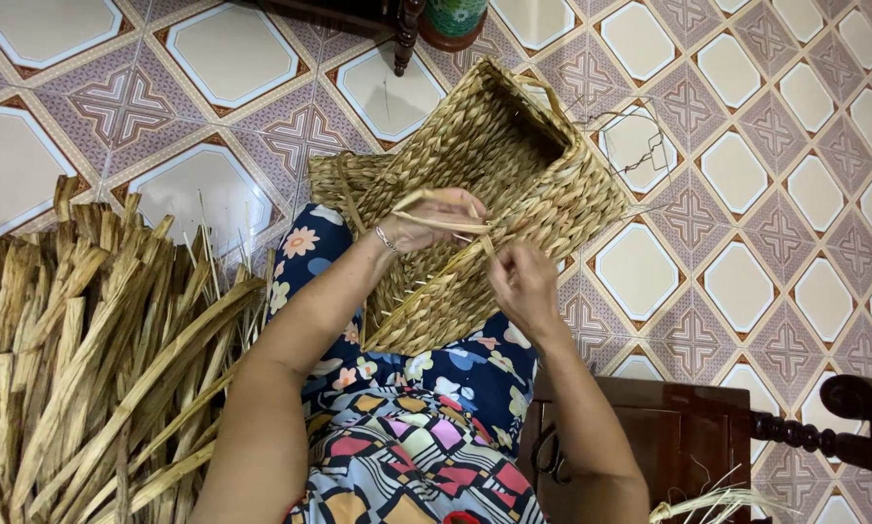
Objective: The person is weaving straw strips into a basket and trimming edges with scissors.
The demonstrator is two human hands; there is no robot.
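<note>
Basket [499, 184]: woven, rectangular, on lap, tipped on its side. Long axis diagonal, lower left to upper right; open mouth toward upper right, away from body.

Strand [447, 223]: pale flat fibre, across basket wall, between both hands.

Left hand [434, 219]: fingers closed, pinching strand against weave.

Right hand [523, 281]: fingers curled around strand's near end, touching basket.

Handling, as judged: strand best kept taut and flat, tucked snug against neighbouring rows; basket steadied on knees.

Fibre bundle [86, 359]: dried, heaped at left on tiled floor [795, 194].

Chair [707, 427]: dark wood, lower right.

Home craft spot: patterned floor tiles [737, 281], wooden chair [688, 427], reed pile [86, 359].
</note>
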